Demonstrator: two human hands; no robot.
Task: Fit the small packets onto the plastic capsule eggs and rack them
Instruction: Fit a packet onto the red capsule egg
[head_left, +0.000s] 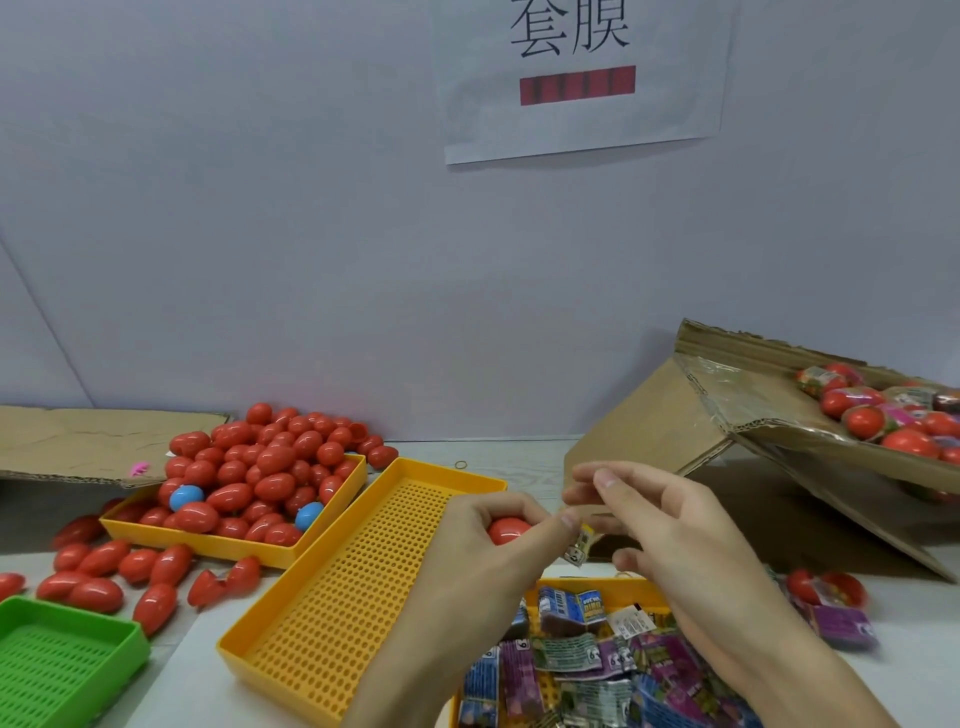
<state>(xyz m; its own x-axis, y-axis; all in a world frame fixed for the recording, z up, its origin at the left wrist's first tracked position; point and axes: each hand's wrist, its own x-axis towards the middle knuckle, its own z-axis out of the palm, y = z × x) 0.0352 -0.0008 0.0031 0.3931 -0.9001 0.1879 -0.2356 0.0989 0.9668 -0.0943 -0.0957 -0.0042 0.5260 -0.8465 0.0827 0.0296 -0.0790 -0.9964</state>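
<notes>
L hand (480, 535) grips red egg (506, 530) over right edge of empty yellow tray (332, 587). R hand (670, 525) pinches packet (581, 545) just right of egg; spare packets (587, 665) near.

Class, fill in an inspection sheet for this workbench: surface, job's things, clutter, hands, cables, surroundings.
Surface: pale table.
Job's things: red egg gripped in left hand; small packet pinched by right hand; empty yellow rack tray; packet tray; egg tray, eggs heaped.
Clutter: loose eggs; green tray; rubber band.
Cables: nothing seen.
Surroundings: cardboard box of wrapped eggs; wall sign.
</notes>
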